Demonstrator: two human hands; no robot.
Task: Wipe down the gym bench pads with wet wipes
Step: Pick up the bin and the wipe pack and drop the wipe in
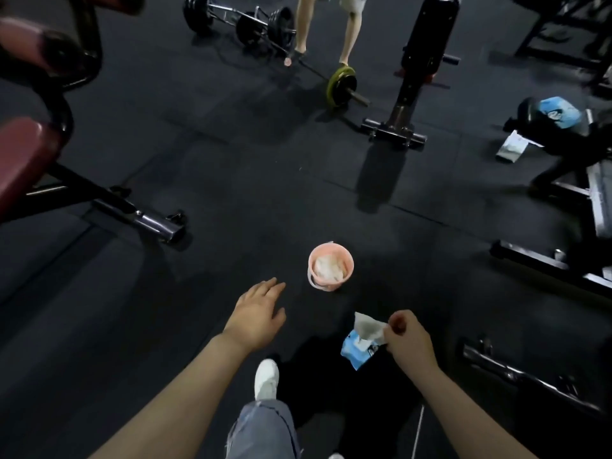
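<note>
Right hand [405, 336] low at the lower right, fingers and thumb curled into a pinch on the corner of a pale wet wipe [369, 326], sheet partly drawn up out of a blue wipe pack [359, 351] lying on the dark floor [231, 193] directly under it. Left hand [260, 313] out in front over the floor, fingers straight and loosely spread, gripping nothing, near but clear of a pink bucket [331, 265] already holding crumpled white material, probably used wipes. Below the hands, a white shoe [266, 379] and a jeans leg [265, 432]. Further out: red-padded bench [23, 160] at the left edge with its black frame foot on the floor, black upright bench [427, 44] at the top right, another dark bench [563, 137] at the right edge carrying a second blue pack [559, 114] and a loose white sheet. Barbells and plates at the top, with another person's bare legs [351, 38] beside them. Step in hand, by the look of it: pulling a fresh wipe free, no pad being wiped yet. Next move likely calls for finishing the pull without dragging the pack along, possibly steadying it with the free left hand, then carrying the sheet across to a pad; which bench comes next cannot be told.
</note>
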